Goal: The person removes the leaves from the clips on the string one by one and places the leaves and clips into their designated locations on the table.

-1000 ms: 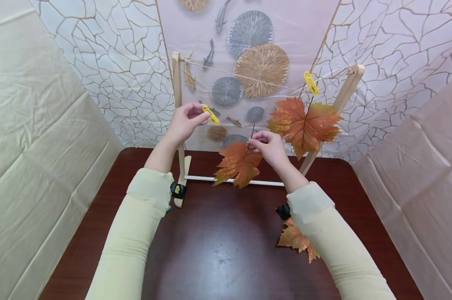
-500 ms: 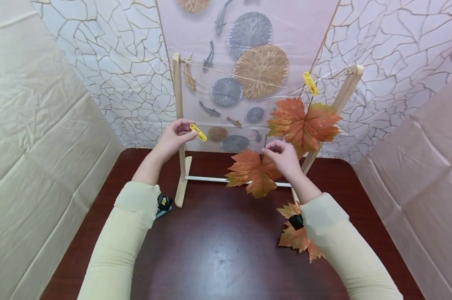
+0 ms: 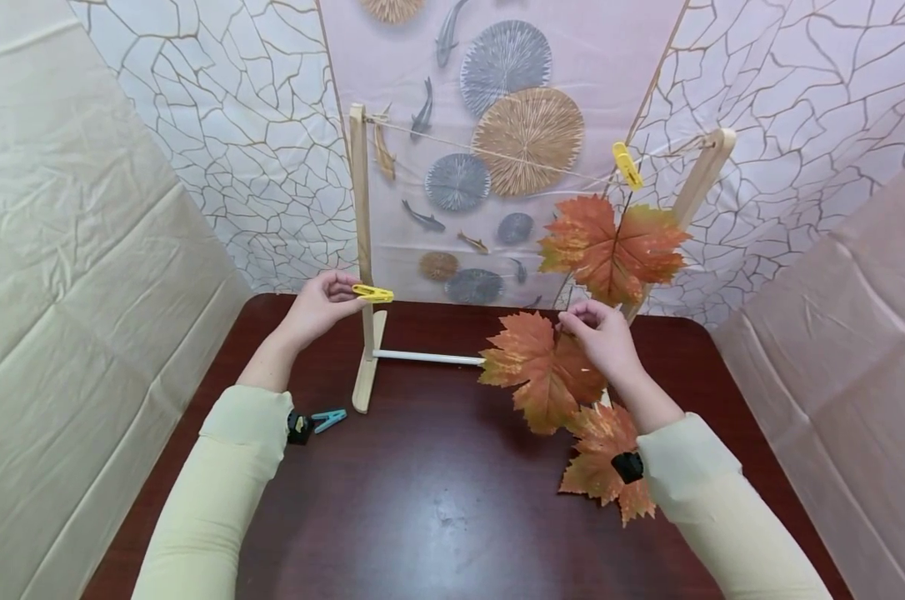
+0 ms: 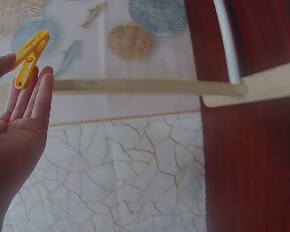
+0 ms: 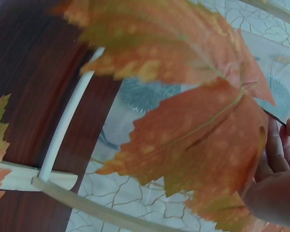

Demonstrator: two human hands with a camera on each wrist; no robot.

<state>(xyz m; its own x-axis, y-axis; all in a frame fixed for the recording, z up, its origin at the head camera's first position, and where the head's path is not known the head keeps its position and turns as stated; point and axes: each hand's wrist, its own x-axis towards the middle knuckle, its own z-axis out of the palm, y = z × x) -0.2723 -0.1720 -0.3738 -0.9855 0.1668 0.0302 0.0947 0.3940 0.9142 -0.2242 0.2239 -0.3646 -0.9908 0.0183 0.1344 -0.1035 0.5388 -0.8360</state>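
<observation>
Between thumb and fingers, my left hand (image 3: pixel 319 308) pinches a yellow clothespin (image 3: pixel 373 293), beside the rack's left post. The left wrist view shows the clothespin (image 4: pixel 33 55) at the fingertips, its two legs spread in a V. My right hand (image 3: pixel 604 337) pinches the dark stem of an orange artificial maple leaf (image 3: pixel 535 367); the leaf hangs below and left of the fingers, filling much of the right wrist view. Just above that hand, a second maple leaf (image 3: pixel 610 250) hangs from the string by another yellow clothespin (image 3: pixel 627 165).
A wooden rack with a left post (image 3: pixel 361 192), a right post (image 3: pixel 703 179) and a white bottom bar (image 3: pixel 430 358) stands at the table's back. Its string (image 3: pixel 490 152) sags toward the right. A blue clothespin (image 3: pixel 328 420) and another maple leaf (image 3: pixel 602 458) lie on the dark table (image 3: pixel 422 517).
My left hand has moved down and left with the yellow clothespin, which has turned nearly level. My right hand has carried its leaf right and down. The blue clothespin has come into sight.
</observation>
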